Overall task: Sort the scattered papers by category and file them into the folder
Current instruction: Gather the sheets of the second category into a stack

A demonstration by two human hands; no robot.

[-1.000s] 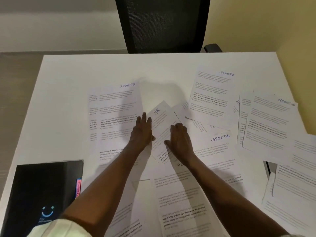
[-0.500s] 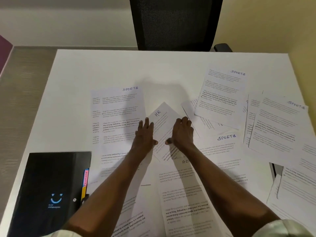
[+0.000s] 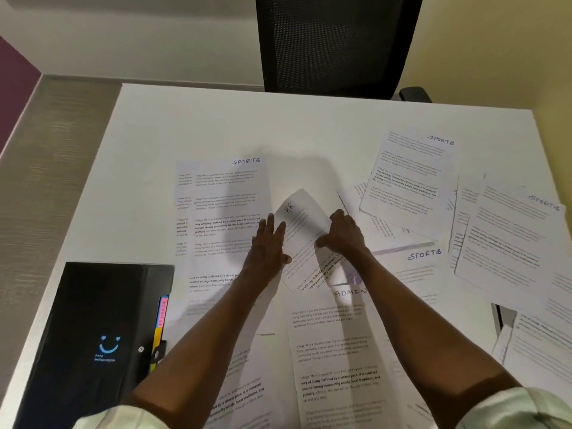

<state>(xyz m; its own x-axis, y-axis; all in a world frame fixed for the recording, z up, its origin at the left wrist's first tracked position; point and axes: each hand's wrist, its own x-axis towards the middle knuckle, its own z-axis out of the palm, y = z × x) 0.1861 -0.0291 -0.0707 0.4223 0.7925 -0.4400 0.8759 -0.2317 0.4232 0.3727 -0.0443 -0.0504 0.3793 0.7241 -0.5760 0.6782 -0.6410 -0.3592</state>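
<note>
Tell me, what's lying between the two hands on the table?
In the head view, a tilted white printed sheet marked HR lies between the left hand and right hand, both touching its edges.

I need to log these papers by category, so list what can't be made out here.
Head view only:
- Folder: closed; tab labels too small, contents hidden.
- Right-edge sheets: cut off, no heading visible.
- HR sheet: lower part covered by the left hand and right hand.
- Body text: blurred.
</note>
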